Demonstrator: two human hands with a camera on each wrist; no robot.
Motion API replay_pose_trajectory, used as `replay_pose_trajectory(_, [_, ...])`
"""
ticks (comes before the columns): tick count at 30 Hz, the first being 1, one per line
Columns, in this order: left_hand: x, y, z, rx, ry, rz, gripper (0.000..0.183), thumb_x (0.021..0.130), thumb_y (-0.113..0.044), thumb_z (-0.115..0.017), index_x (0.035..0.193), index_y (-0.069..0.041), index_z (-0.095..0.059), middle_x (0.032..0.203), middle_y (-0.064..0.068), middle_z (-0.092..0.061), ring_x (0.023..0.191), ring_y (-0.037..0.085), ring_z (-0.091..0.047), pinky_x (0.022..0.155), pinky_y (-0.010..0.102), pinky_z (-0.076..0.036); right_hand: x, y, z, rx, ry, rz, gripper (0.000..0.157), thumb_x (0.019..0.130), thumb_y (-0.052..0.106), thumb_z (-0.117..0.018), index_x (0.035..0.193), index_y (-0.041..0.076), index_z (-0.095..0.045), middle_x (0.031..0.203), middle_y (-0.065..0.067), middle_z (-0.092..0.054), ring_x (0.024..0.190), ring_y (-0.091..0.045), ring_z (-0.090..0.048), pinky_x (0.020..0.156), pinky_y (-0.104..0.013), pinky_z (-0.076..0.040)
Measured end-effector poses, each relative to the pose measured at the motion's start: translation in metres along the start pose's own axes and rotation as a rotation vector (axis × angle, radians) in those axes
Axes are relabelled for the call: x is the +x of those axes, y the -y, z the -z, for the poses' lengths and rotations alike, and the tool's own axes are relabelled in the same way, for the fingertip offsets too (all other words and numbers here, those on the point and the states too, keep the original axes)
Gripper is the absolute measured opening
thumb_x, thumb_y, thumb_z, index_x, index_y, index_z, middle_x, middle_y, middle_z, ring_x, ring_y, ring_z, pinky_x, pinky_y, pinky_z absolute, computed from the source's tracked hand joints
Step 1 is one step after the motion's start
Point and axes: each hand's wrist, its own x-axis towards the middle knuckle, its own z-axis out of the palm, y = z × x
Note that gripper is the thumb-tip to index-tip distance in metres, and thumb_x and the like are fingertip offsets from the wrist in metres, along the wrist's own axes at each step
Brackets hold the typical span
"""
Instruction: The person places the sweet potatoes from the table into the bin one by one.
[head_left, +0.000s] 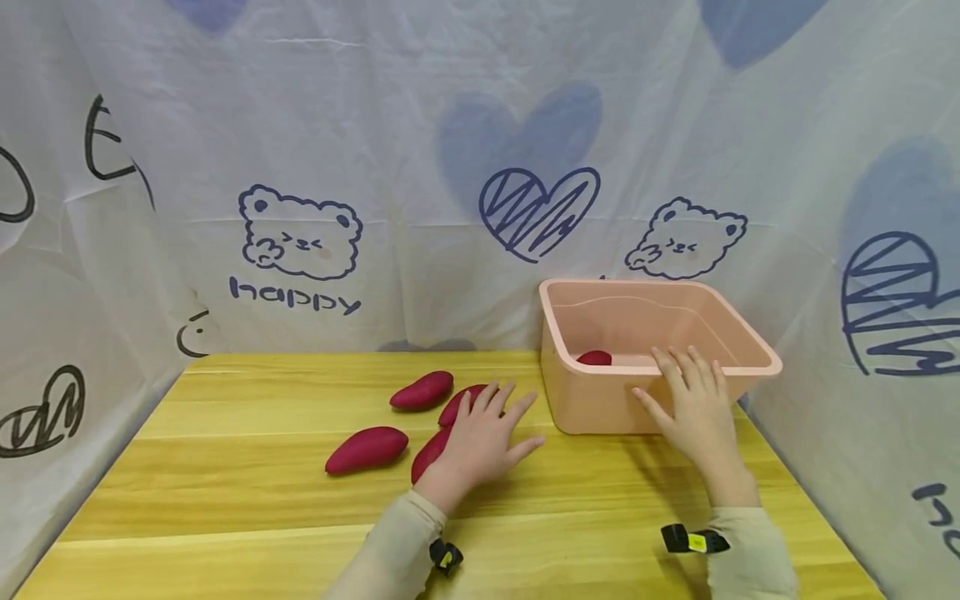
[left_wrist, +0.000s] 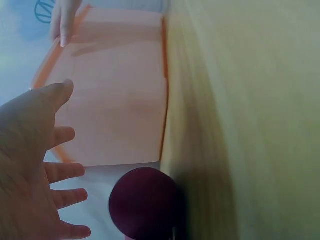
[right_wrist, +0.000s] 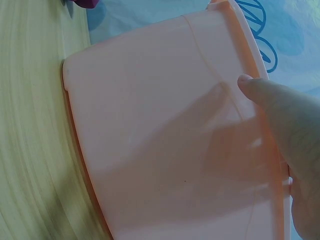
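My left hand (head_left: 477, 442) hovers with its fingers spread over the right side of a group of purple-red sweet potatoes. Under and beside it lie a sweet potato (head_left: 431, 455) and a second one behind its fingertips (head_left: 462, 405), both partly covered. Farther left are another sweet potato (head_left: 367, 450) and one at the back (head_left: 422, 392). My right hand (head_left: 697, 408) rests at the front rim of a pink plastic bin (head_left: 600, 404); its fairly straight fingers reach over the rim, while the thumb (right_wrist: 257, 90) lies outside. Inside the bin, one sweet potato (head_left: 596, 358) shows.
The wooden table (head_left: 225, 500) ends at a white printed cloth (head_left: 405, 167) hanging behind it and at both sides. The bin stands at the table's back right, close to the cloth. Black bands with small devices (head_left: 693, 540) sit on both wrists.
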Motion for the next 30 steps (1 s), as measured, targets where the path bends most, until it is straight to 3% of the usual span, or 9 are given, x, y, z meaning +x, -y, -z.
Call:
replay_pose_trajectory(14, [-0.005,0.002,-0.020,0.016,0.081,-0.014,0.065,0.094,-0.061,-0.047,0.151,-0.033,-0.033,0.158,0.009,-0.033,0.146,0.034,-0.028,0.113,0.065,-0.025,0.000,0.001,0.001,-0.006,0.009,-0.003,0.068,0.088,0.041,-0.066,0.146,0.013,-0.041,0.145,-0.023,-0.043,0.140,-0.045,-0.029,0.120,-0.060,-0.009])
replay_pose_trajectory(30, [-0.010,-0.001,-0.022,0.050,0.139,-0.008,0.060,0.093,-0.045,-0.061,0.148,-0.030,-0.041,0.156,0.011,-0.035,0.144,0.035,-0.031,0.109,0.066,-0.032,0.000,0.000,-0.001,-0.009,-0.002,-0.001,0.070,0.087,0.040,-0.068,0.146,0.013,-0.042,0.145,-0.023,-0.044,0.140,-0.044,-0.029,0.119,-0.060,-0.009])
